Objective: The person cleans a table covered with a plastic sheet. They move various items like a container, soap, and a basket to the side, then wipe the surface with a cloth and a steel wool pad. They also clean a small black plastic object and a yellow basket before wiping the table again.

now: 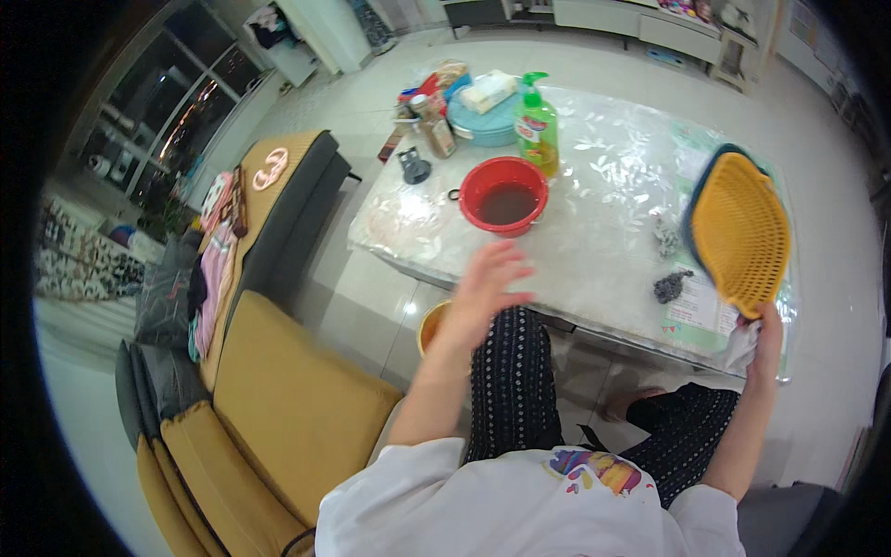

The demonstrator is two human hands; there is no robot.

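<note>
My left hand (493, 289) is raised over the table's near edge, fingers apart and holding nothing, slightly blurred. Just beyond it stands a red plastic basin (505, 230) with dark, cloudy liquid inside. At the right, my right hand (767, 341) grips the near end of a yellow perforated plastic basket (743, 226). Behind the yellow basket shows the rim of a dark blue container (692, 202), mostly hidden. A crumpled white piece of cloth or tissue (741, 344) lies by my right hand; I cannot tell whether the hand holds it too.
A green pump bottle (537, 132) stands behind the basin, beside a round blue box (491, 122) and a brown-filled jar (435, 129). Two scouring balls (672, 287) lie left of the basket. A yellow bin (433, 324) stands below the table, near the sofa (299, 369).
</note>
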